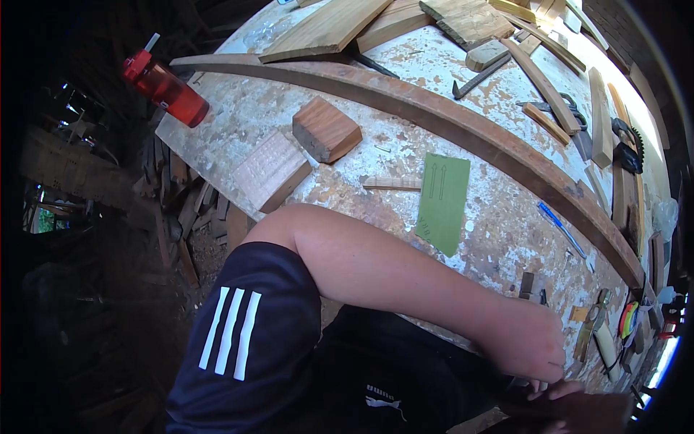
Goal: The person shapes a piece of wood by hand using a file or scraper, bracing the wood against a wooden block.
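The left hand [531,347] reaches across the body to the near right edge of the bench [238,108], knuckles up and fingers curled down over something dark at the bench's lip; the grip looks clenched, but what it closes on is hidden under the hand and I cannot tell what it is. Just below it, at the very bottom of the view, fingertips of the right hand [560,394] show, pressed against what seems a dark piece of wood [593,412]; whether that grip is closed around it or only resting on it cannot be told, as most of the hand is cut off. The two hands are touching or nearly so, working the same spot, probably with one steadying while the other holds. Near the hands, to the right, lie a small brass-coloured tool [591,325] and a yellow-green roll of line [629,318]. Farther off, a green card [442,202] with arrows drawn on it lies flat mid-bench, a thin wood strip [390,183] just left of it, and two wood blocks [325,129] beyond. A long curved timber [463,123] sweeps across the bench from far left to near right, and a red bottle [165,87] lies at the far left corner. A blue pen [560,226] rests just on the near side of the timber.
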Available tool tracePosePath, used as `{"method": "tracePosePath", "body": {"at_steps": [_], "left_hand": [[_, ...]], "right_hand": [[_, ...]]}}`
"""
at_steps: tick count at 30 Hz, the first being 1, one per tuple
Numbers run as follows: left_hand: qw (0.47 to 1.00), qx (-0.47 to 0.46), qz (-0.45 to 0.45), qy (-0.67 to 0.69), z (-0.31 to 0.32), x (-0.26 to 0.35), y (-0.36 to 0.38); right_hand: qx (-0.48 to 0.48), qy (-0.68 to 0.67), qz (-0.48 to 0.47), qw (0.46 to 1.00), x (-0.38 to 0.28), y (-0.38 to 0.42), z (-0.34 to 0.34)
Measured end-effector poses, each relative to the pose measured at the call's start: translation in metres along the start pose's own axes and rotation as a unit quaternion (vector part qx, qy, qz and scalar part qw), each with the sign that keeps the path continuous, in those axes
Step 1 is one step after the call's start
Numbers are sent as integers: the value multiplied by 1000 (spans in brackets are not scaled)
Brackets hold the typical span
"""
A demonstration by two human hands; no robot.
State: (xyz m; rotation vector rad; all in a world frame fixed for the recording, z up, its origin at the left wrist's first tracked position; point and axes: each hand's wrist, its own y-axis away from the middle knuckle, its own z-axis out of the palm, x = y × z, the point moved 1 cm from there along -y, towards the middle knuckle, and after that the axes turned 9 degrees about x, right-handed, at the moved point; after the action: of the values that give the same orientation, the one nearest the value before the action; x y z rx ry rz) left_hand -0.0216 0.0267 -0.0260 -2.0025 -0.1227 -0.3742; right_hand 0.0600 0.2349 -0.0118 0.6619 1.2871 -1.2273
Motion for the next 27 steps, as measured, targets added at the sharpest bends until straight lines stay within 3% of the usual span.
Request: {"method": "tracePosePath", "body": {"at_steps": [5, 6, 8, 11, 15, 18, 27], "left_hand": [[1000, 11, -21, 10, 3, 0, 6], [1000, 10, -20, -4, 2, 0, 6], [999, -19, -26, 3, -1, -2, 7], [997, -71, -34, -18, -6, -1, 5], [997, -68, -20, -15, -9, -1, 3], [998, -55, -20, -22, -8, 0, 4], [997, -69, -16, -22, -9, -1, 4]], "right_hand": [[10, -92, 42, 995, 12, -39, -13], [116, -73, -9, 991, 17, -43, -2], [128, -106, -10, 986, 20, -49, 20], [410, -25, 86, 908, 26, -43, 35], [315, 65, 62, 945, 34, -14, 1], [192, -74, 104, 973, 35, -13, -21], [328, 82, 42, 940, 41, -12, -14]]}}
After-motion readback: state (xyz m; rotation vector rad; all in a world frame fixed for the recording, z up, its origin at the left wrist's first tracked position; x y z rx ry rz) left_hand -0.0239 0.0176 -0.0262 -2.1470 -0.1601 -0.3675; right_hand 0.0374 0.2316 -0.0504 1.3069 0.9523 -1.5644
